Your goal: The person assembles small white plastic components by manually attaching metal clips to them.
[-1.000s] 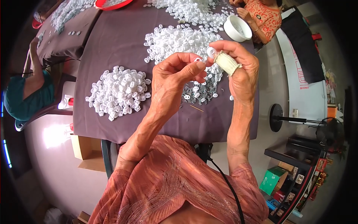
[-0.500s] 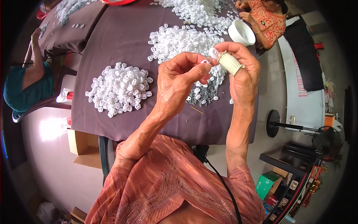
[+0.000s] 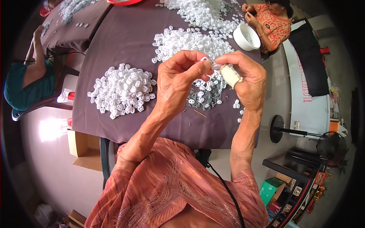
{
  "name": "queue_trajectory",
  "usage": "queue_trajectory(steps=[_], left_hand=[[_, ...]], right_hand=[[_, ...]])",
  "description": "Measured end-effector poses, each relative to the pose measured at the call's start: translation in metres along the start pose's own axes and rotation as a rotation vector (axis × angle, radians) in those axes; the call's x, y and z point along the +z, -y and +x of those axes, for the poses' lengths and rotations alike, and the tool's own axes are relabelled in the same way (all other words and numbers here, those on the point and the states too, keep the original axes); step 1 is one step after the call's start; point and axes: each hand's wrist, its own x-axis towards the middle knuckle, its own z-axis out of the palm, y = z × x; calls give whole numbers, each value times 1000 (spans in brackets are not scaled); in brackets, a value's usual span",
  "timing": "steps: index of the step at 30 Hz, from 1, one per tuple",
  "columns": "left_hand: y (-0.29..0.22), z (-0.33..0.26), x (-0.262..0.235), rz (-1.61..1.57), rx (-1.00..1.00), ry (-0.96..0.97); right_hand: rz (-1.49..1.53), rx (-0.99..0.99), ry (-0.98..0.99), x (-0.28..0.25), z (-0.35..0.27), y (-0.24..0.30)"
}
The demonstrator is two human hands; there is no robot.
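One small white holed plastic piece [image 3: 205, 59] is pinched in the left hand [image 3: 175, 76] above the brown cloth-covered tabletop [image 3: 171, 129], immediately left of a second white piece [image 3: 216, 66] at the fingertips of the right hand [image 3: 249, 78]. Their long axes, and whether the two touch, cannot be made out. Each grip is nearly closed, thumb toward forefinger, around its piece; a cream ribbed finger sleeve [image 3: 230, 75] covers apparently the right thumb.

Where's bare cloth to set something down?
Widest: cloth beyond the left pile, left of the middle pile. A nearly bare strip lies between the grey bits and the near edge. Crowded: beneath the left hand and right hand, where middle pile meets grey bits.
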Motion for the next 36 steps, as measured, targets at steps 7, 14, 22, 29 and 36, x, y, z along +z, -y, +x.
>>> queue_trajectory(steps=[7,14,22,29,36], left_hand=[[9,-1,5,-91,-27,13],[10,2,1,-169,-11,-11],[16,8,-4,-86,13,-54],[18,10,-4,-187,-8,-72],[12,6,-4,-94,-49,-3]], right_hand=[[243,69,-168,13,-3,1],[95,-57,-181,14,-4,-11],[-49,-51,-162,22,-5,-12],[-20,71,-321,38,-18,-20],[419,202,-317,20,-14,-17]])
